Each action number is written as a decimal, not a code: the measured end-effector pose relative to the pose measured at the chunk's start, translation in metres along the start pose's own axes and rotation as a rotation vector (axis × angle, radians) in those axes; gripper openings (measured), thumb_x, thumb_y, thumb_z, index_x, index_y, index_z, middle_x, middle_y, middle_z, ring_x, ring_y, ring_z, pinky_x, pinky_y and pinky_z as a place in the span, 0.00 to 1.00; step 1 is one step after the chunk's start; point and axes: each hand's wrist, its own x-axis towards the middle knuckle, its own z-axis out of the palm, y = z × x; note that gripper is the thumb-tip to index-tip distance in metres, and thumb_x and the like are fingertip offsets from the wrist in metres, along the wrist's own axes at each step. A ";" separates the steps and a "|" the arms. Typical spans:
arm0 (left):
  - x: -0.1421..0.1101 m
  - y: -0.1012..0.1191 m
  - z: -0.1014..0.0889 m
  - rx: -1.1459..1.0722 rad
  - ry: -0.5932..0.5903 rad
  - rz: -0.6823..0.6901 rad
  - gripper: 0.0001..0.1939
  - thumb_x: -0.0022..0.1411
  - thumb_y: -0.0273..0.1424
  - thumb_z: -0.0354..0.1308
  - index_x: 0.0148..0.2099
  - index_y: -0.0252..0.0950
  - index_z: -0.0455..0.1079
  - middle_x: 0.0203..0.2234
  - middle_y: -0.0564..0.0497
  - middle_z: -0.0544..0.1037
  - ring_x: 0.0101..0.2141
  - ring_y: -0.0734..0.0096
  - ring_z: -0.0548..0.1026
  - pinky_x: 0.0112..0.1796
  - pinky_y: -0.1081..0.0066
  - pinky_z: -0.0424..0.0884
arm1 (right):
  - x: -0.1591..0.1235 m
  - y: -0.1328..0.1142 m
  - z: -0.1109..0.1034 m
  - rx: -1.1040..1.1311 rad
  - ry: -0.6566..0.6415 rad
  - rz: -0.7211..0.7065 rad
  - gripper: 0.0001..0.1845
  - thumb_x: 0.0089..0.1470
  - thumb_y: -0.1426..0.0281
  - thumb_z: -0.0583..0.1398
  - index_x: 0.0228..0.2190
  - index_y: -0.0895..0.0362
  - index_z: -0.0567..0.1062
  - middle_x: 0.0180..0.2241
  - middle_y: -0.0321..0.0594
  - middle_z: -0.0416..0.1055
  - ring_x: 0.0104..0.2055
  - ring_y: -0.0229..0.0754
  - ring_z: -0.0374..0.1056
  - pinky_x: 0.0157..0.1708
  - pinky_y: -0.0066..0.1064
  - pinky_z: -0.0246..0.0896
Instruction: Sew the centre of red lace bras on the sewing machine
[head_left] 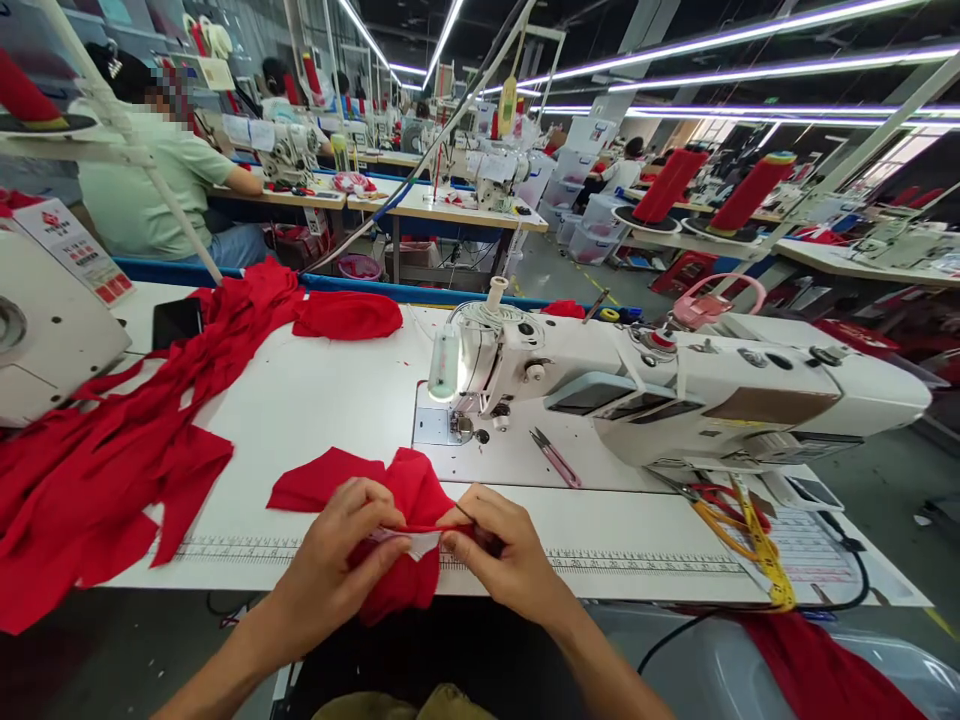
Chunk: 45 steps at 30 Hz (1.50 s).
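Note:
A piece of red fabric [409, 485] lies over the front edge of the sewing table, part of it hanging down. My left hand [352, 545] pinches its edge between thumb and fingers, where a small white piece shows. Just to the right, my right hand [499, 545] pinches the same edge; a thin dark tool, its kind unclear, seems to sit in its fingers. Behind the hands stands a white sewing machine [675, 385] with its lamp lit. Thread snips [555, 458] with a pink handle rest on the machine bed.
A long heap of red fabric [187, 410] covers the table's left side, near a dark phone [177, 322]. At right lie orange-handled scissors [724, 525] and a yellow tape measure [761, 550]. A co-worker [150, 180] sits at the back left.

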 end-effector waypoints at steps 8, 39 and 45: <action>0.012 0.002 -0.006 -0.255 -0.154 -0.438 0.12 0.64 0.43 0.57 0.38 0.40 0.73 0.30 0.55 0.77 0.30 0.70 0.73 0.32 0.73 0.68 | 0.010 -0.004 -0.004 0.058 -0.055 0.124 0.06 0.62 0.70 0.60 0.37 0.55 0.79 0.32 0.38 0.69 0.30 0.37 0.62 0.27 0.28 0.55; 0.024 0.011 -0.006 0.037 0.160 -0.220 0.07 0.65 0.37 0.59 0.36 0.40 0.70 0.28 0.57 0.77 0.27 0.72 0.73 0.30 0.73 0.68 | -0.014 -0.028 0.015 -0.090 0.187 -0.007 0.05 0.63 0.72 0.59 0.35 0.54 0.75 0.25 0.34 0.69 0.24 0.34 0.61 0.23 0.26 0.55; 0.060 0.038 -0.005 0.102 0.537 -0.328 0.07 0.65 0.36 0.56 0.35 0.40 0.63 0.27 0.57 0.70 0.28 0.72 0.67 0.32 0.72 0.66 | -0.023 -0.038 0.075 0.114 0.257 -0.019 0.11 0.61 0.60 0.62 0.40 0.54 0.76 0.26 0.35 0.73 0.21 0.34 0.62 0.21 0.26 0.60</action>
